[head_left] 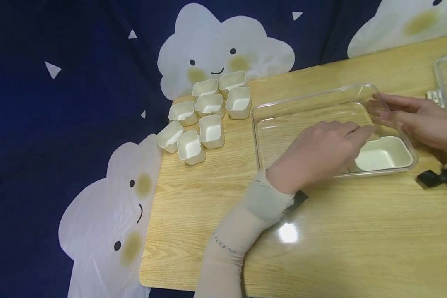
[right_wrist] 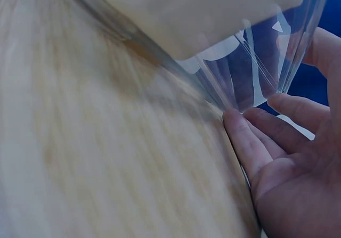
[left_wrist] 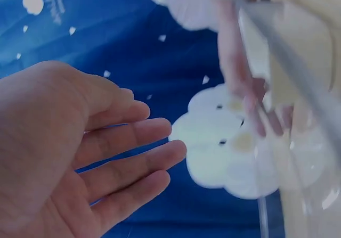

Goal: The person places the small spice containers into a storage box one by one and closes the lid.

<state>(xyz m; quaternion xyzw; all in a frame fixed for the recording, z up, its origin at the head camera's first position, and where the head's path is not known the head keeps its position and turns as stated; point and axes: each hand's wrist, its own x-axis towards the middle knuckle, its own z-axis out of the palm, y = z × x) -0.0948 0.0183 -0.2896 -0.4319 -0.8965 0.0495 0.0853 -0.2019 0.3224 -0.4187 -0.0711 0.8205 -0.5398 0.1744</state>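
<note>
A clear plastic bin (head_left: 301,100) sits on the wooden table. In its near right corner lies a cream cup (head_left: 383,154), partly hidden by my left hand. My left hand (head_left: 322,145) hovers over the bin, blurred in the head view. The left wrist view shows that same hand (left_wrist: 101,153) with fingers extended, nothing between them. At the bin's right end, my right hand (head_left: 424,120) touches the outside of the wall. Up close in the right wrist view, the fingers (right_wrist: 250,142) of that hand lie against the clear plastic near its lower edge.
Several cream cups (head_left: 211,131) stand in a cluster at the table's far left. Another clear plastic piece (head_left: 440,78) with a pale clip is cut off at the right edge. Dark blue cloth with smiling clouds (head_left: 223,45) hangs beyond the wooden table (head_left: 193,215).
</note>
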